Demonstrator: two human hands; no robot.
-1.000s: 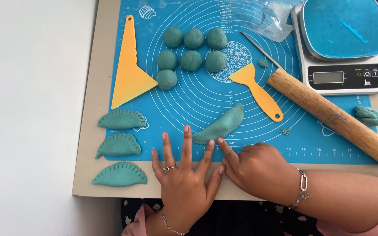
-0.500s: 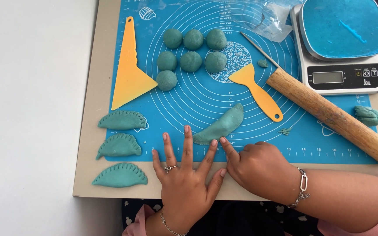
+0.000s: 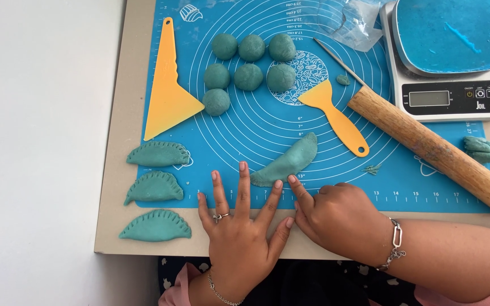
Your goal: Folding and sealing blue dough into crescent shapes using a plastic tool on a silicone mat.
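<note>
Head view shows the folded teal dough piece (image 3: 288, 162) lying on the blue mat (image 3: 324, 187), just below the yellow spatula (image 3: 333, 113). Touching that piece's lower end, the left hand (image 3: 237, 233) lies flat with fingers spread. Just right of it, the right hand (image 3: 336, 214) is curled, forefinger tip at the dough's edge, holding nothing.

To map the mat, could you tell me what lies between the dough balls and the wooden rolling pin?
Head view: the yellow spatula lies between the dough balls and rolling pin.

Bare mat (image 3: 267, 122) lies open between dough balls (image 3: 249, 76), yellow spatula (image 3: 336, 113) and folded dough (image 3: 290, 161).
</note>
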